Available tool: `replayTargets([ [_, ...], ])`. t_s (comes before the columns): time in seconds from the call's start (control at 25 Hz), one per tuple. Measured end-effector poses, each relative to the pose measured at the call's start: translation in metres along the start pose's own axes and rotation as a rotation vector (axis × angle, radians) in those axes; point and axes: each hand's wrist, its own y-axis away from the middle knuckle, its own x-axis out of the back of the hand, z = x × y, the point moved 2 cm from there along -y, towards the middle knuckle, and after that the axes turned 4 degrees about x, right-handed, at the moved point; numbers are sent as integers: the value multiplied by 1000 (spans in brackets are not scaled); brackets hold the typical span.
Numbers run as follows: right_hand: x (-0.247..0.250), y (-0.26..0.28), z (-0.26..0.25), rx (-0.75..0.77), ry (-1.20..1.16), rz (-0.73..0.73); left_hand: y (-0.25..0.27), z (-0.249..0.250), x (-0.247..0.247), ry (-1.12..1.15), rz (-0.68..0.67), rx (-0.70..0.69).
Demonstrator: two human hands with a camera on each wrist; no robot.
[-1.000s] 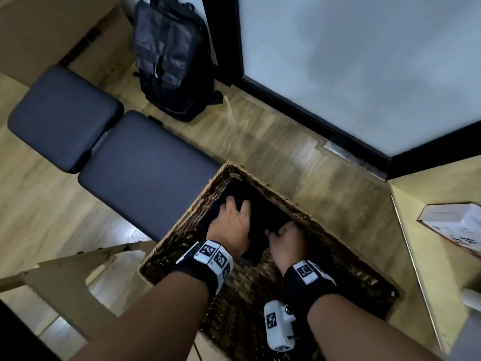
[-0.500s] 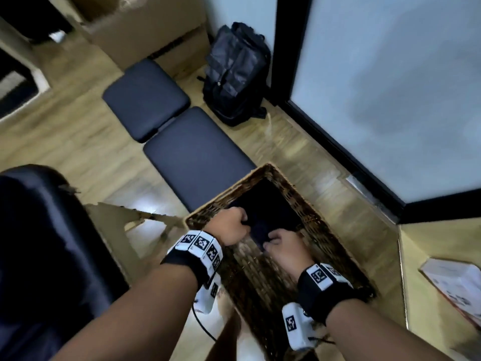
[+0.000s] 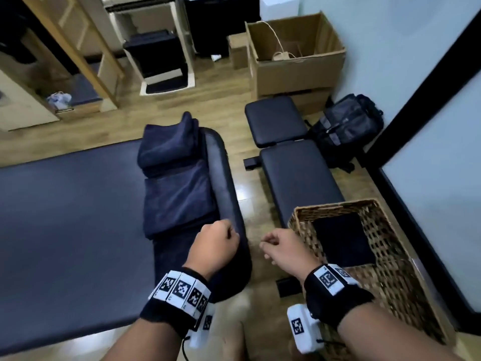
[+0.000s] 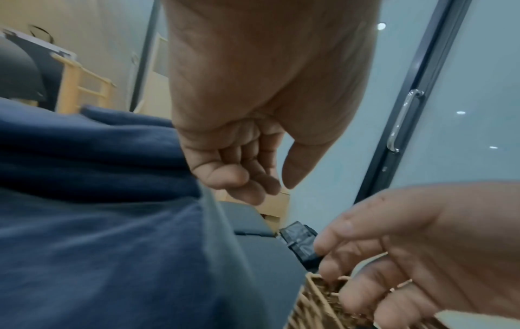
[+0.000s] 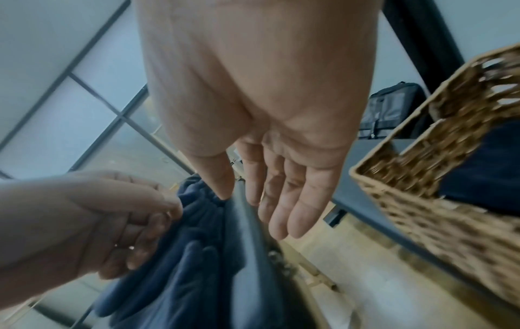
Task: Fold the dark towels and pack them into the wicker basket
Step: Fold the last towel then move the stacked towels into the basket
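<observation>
One folded dark towel (image 3: 342, 239) lies flat on the bottom of the wicker basket (image 3: 385, 256), which stands on the wood floor (image 3: 221, 105) beside a glass door (image 3: 442, 191). More dark towels (image 3: 177, 183) sit in a row along the right edge of the padded counter (image 3: 65, 217), the far ones bunched, the near one flat. The left hand (image 3: 214, 244) hovers over the near end of that row at the counter's edge; its grip is loosely curled and holds nothing. The right hand (image 3: 282, 247) hangs between counter and basket, just left of the basket's rim; its grip is released, fingers relaxed and nearly straight in the right wrist view. Beyond the basket: a black padded bench (image 3: 294, 173), a dark backpack (image 3: 348, 126), an opened cardboard box (image 3: 294, 50).
</observation>
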Motion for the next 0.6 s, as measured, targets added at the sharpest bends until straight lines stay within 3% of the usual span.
replayTargets([
  [0.16, -74, 0, -45, -33, 51, -9, 27, -92, 27, -143, 100, 186],
  [0.24, -102, -1, -61, -72, 190, 17, 37, -129, 27, -213, 37, 269],
  [0.32, -117, -3, -71, -132, 271, 56, 41, -151, 21, -135, -5, 346],
  [0.44, -126, -6, -73, -193, 319, 41, 37, -162, 16, 27, 47, 414],
  [0.6, -105, 8, -53, -252, 227, 27, 32, -145, 4, 55, -1, 389],
])
